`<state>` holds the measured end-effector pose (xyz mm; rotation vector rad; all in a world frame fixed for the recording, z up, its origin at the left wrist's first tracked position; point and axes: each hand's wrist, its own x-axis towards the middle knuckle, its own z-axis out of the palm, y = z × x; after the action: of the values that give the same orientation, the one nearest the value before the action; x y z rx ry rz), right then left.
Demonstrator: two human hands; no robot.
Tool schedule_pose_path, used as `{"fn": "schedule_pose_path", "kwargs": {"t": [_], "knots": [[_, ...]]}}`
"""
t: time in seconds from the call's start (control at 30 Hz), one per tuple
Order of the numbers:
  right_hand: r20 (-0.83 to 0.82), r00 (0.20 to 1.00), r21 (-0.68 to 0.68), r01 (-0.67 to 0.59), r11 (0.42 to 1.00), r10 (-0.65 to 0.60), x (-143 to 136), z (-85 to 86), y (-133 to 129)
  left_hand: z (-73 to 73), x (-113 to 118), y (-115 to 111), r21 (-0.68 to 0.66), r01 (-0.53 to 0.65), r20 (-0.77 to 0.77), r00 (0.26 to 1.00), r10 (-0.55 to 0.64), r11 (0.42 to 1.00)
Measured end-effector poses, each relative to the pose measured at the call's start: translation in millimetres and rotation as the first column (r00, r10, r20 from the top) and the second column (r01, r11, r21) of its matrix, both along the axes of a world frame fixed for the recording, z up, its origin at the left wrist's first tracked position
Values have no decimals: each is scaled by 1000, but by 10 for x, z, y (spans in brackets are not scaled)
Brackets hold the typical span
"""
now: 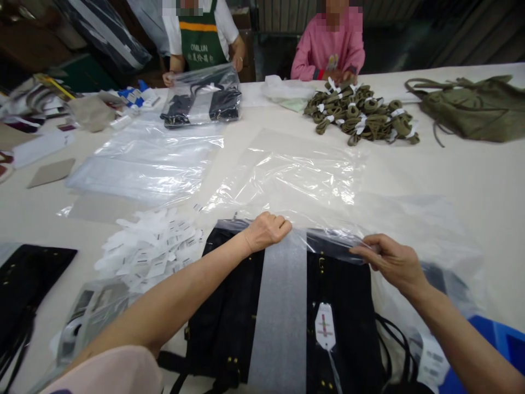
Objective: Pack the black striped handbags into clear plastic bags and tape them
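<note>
A black bag (pixel 344 295) with brass buckles lies flat in front of me, a grey paper strip (pixel 279 306) running down its middle and a white hang tag (pixel 325 326) on its right half. A clear plastic bag (pixel 295 169) stretches away beyond it, its near edge lapping over the bag's far end. My left hand (pixel 268 230) is closed at that edge, above the strip; the film runs into its fingers. On the right, my right hand (pixel 389 257) pinches the plastic near the black bag's far right corner.
White labels (pixel 151 249) form a loose pile at left, near stacked clear plastic bags (pixel 151 153). Rolled olive straps (pixel 361 115) and an olive bag (pixel 476 106) lie farther back. Across the table, a person in a green apron (pixel 200 44) handles a bagged black bag (pixel 200 101). A blue bin (pixel 492 339) stands lower right.
</note>
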<state>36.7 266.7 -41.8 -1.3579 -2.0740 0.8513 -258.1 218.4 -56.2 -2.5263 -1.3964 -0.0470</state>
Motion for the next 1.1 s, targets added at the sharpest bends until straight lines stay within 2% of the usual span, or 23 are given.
{"fn": "schedule_pose_path", "kwargs": {"t": [0.1, 0.2, 0.33, 0.47, 0.57, 0.73, 0.8, 0.87, 0.93, 1.0, 1.07, 1.1], "knots": [[48, 991, 36, -124, 992, 122, 50, 5, -6, 30, -189, -23, -19, -9, -62, 998, 8, 1000], [67, 983, 38, -171, 985, 168, 94, -1, -11, 28, -382, -56, 13, -54, -43, 998, 55, 998], [72, 990, 61, -123, 991, 118, 135, 13, -33, -59, -491, -129, 37, -247, 51, 968, 245, 968], [95, 993, -38, -64, 997, 67, 204, 94, -80, -221, -541, -158, -110, -386, 141, 906, 399, 916], [119, 993, -112, -8, 994, 21, 300, 180, -106, -330, -703, -137, -254, -525, 96, 822, 561, 813], [188, 978, -181, 128, 975, -94, 516, 259, -77, -410, -1156, -163, -286, -730, 69, 630, 773, 621], [205, 971, -152, 156, 976, -124, 592, 206, -13, -395, -1327, -214, -307, -798, 75, 523, 849, 519], [252, 956, -51, 168, 985, -150, 622, 95, 106, -351, -1466, -264, -337, -844, 95, 410, 907, 417], [322, 935, 35, 145, 989, -149, 576, -30, 294, -267, -1567, -272, -376, -867, 132, 301, 944, 329], [326, 934, 15, 149, 989, -146, 443, -102, 556, -122, -1637, -196, -430, -865, 186, 196, 963, 259], [162, 954, -66, 264, 962, -251, 254, -66, 883, 121, -1698, -28, -505, -834, 253, 102, 962, 222], [-1, 927, -121, 373, 920, -376, 155, -7, 1060, 289, -1734, 79, -546, -808, 294, 61, 954, 220]]}}
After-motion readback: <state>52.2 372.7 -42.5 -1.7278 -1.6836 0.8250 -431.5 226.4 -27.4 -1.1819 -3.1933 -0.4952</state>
